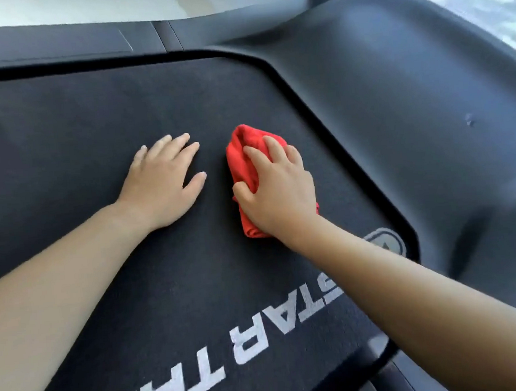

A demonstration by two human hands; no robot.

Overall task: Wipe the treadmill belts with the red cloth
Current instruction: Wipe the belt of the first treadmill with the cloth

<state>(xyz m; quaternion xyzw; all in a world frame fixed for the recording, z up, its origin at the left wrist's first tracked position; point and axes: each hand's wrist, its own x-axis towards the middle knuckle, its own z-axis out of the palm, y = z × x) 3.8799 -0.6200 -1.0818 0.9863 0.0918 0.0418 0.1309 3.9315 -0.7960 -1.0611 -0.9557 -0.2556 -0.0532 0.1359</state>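
Nearest the lens, two bare forearms reach in from the bottom edge, the left forearm (58,303) from the lower left and the right forearm (429,305) from the lower right, both stretched over the dark treadmill belt (76,132).

The left hand (163,184) lies palm down on the belt, fingers straight and slightly spread, thumb out to the side, holding nothing. Just beside it, apart from its thumb, the right hand (276,190) sits on top of the red cloth (241,156). Its fingers are bent over the bunched fabric and its thumb is hooked against the cloth's left edge, so it grips the wad while pressing it onto the belt.

The cloth rests on the belt under the right palm. It shows beyond the fingertips on the far side, along the thumb side, and again as a small fold below the heel of the hand near the wrist.

White lettering (247,344) reading "STAR TRA" runs across the near part of the belt, with a grey round logo (388,243) partly hidden behind the right forearm. A smooth dark plastic housing (412,90) curves around the belt's right and far edges. Pale floor (66,6) shows along the top.
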